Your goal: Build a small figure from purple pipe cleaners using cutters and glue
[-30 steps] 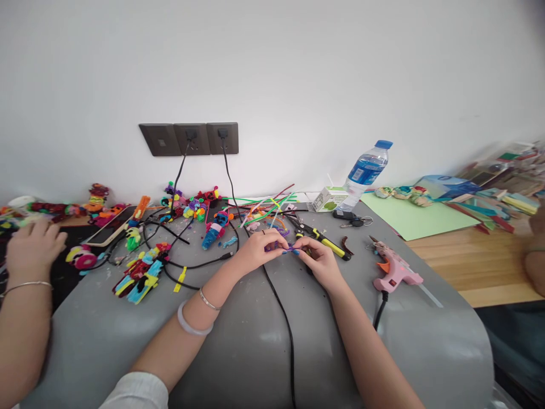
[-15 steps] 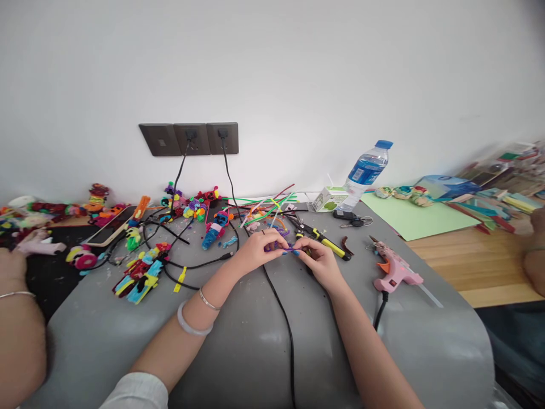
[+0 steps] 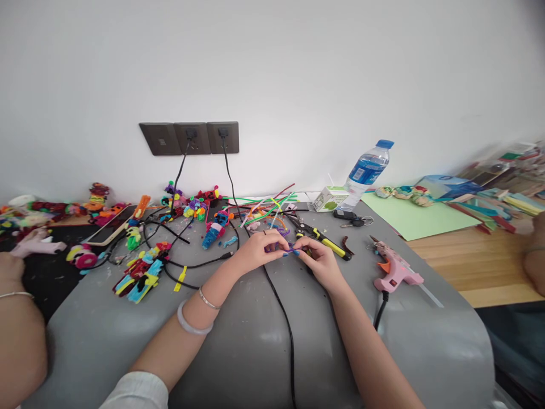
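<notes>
A: Surface, item one?

B: Grey table [image 3: 255, 352], scuffed and flecked with pale marks, set against a plain white wall [image 3: 298, 68]. A dark socket plate [image 3: 189, 138] on the wall has two plugs in it; a black cable [image 3: 281, 307] runs from there down the table's middle.

A: Hands?

B: Left hand [image 3: 255, 250] and right hand [image 3: 319, 261] meet near the table's centre. The fingertips of both are pinched together on a purple pipe cleaner [image 3: 286, 248], a short piece held between them just above the cable.

A: Near the right hand?

B: Yellow-handled pliers [image 3: 321, 241] just behind it. Pink glue gun [image 3: 394, 270] lying further right, corded. Keys [image 3: 353, 218], a small drink carton [image 3: 330, 199] and a water bottle [image 3: 366, 170] stand towards the wall.

A: Left portion?

B: Bright pipe-cleaner figures [image 3: 142, 272] scattered among the cables, loose coloured stems [image 3: 264, 207] by the wall, and a phone [image 3: 113, 227] lying flat.

A: Adjoining surfaces?

B: Wooden table [image 3: 481, 267] on the right, bearing a green sheet [image 3: 413, 218] and stacked craft stock, too blurred to tell apart. Another person's arm [image 3: 17, 329] lies at the left edge, and a second person's arm [image 3: 534, 255] at the right edge.
</notes>
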The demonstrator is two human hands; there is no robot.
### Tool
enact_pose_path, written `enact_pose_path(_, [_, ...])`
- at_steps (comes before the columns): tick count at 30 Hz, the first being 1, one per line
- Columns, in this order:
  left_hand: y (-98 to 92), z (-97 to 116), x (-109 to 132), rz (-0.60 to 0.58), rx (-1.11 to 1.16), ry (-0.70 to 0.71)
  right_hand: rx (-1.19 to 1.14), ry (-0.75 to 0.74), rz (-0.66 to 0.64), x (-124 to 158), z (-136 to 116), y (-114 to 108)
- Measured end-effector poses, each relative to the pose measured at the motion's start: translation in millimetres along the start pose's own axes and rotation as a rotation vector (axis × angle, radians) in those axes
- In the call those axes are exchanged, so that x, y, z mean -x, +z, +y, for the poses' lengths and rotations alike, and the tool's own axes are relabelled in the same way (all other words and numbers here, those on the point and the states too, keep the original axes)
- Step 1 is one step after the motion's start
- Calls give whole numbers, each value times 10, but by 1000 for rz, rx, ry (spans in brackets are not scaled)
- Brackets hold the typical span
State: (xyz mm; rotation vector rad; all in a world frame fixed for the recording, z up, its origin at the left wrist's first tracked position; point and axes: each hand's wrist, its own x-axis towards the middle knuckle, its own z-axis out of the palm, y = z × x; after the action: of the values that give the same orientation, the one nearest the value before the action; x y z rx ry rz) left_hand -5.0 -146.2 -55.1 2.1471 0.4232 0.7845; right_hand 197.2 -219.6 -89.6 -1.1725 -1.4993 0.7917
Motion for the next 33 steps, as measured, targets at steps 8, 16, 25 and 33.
enact_pose_path(8, [-4, -1, 10, 8, -27, 14, 22, -1, -15, 2, -18, 2])
enact_pose_path(16, [0, 0, 15, -26, 9, 0, 20, -9, -48, 6, -29, 3])
enact_pose_path(25, [-22, 42, 3, -13, 12, -29, 27, 9, -38, 7, -63, 7])
enact_pose_path(33, [-17, 37, -5, -4, 13, -15, 27, -13, -55, 4, -66, 3])
